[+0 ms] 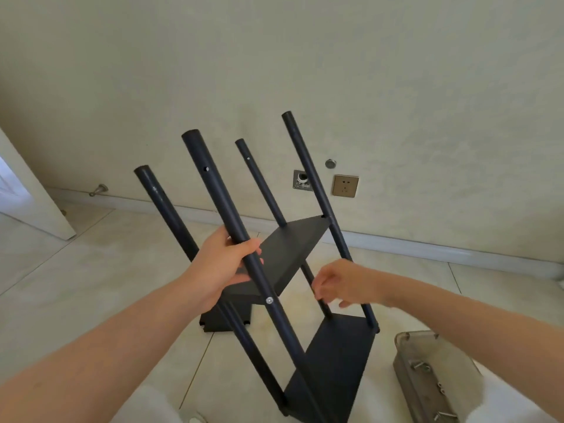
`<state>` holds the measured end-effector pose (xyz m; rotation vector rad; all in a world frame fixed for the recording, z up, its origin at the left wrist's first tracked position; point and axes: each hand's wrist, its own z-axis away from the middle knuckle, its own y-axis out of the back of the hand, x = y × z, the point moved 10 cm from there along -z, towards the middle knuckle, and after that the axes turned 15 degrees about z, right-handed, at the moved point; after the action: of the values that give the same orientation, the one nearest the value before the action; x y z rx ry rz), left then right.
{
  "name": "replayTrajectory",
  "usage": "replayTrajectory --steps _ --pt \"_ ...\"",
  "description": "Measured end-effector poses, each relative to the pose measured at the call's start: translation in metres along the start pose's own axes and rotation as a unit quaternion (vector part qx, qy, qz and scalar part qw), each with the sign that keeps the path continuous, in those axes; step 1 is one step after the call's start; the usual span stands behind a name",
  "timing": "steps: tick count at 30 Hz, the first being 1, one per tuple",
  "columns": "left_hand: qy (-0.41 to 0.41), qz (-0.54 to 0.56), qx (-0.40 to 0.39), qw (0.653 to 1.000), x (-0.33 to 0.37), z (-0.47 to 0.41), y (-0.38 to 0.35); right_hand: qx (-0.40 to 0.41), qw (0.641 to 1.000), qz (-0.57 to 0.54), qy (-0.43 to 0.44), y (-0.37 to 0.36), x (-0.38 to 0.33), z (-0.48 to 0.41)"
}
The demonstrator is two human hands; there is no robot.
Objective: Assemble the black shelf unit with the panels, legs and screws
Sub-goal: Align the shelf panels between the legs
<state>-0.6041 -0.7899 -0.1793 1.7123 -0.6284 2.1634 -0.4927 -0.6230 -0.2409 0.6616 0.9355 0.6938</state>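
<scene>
Below the right forearm sits a tray of screws. The shelf unit leans tilted between the hands. It looks stiff and light, with slick tubes, so it is best gripped beside a joint. The left hand wraps a front leg, arm outstretched. The right hand curls at a rear leg; I cannot tell what it holds.

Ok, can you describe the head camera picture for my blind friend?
A person's left hand grips one round black metal leg of an unfinished black shelf unit tilted over pale floor tiles; the right hand is at another leg.
</scene>
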Motion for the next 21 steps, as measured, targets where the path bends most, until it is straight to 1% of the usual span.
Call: replayTrajectory --steps 2,5,7,10,12,14,16,21 --pt "0.009 -0.008 -0.012 1.000 0.003 -0.003 -0.005 0.028 0.998 -0.033 -0.038 0.029 0.018 0.004" --pt "0.012 -0.040 -0.031 0.999 0.005 -0.007 -0.009 0.080 0.985 -0.126 -0.084 0.065 0.042 0.008" --pt "0.007 -0.073 -0.036 0.997 0.007 -0.009 -0.009 0.105 0.978 -0.146 -0.110 0.077 0.059 0.010" --pt "-0.011 -0.112 -0.028 0.993 0.011 -0.012 -0.007 0.142 0.967 -0.140 -0.156 0.090 0.085 0.012" --pt "-0.024 -0.134 -0.020 0.991 0.015 -0.014 -0.005 0.179 0.952 -0.163 -0.187 0.099 0.101 0.014" --pt "-0.039 -0.159 -0.018 0.986 0.018 -0.014 -0.005 0.209 0.937 -0.203 -0.193 0.107 0.108 0.016" --pt "-0.056 -0.188 -0.021 0.980 0.022 -0.014 -0.005 0.232 0.929 -0.221 -0.183 0.114 0.109 0.017" --pt "-0.096 -0.248 -0.032 0.964 0.028 -0.013 -0.012 0.286 0.918 -0.214 -0.175 0.126 0.112 0.024"
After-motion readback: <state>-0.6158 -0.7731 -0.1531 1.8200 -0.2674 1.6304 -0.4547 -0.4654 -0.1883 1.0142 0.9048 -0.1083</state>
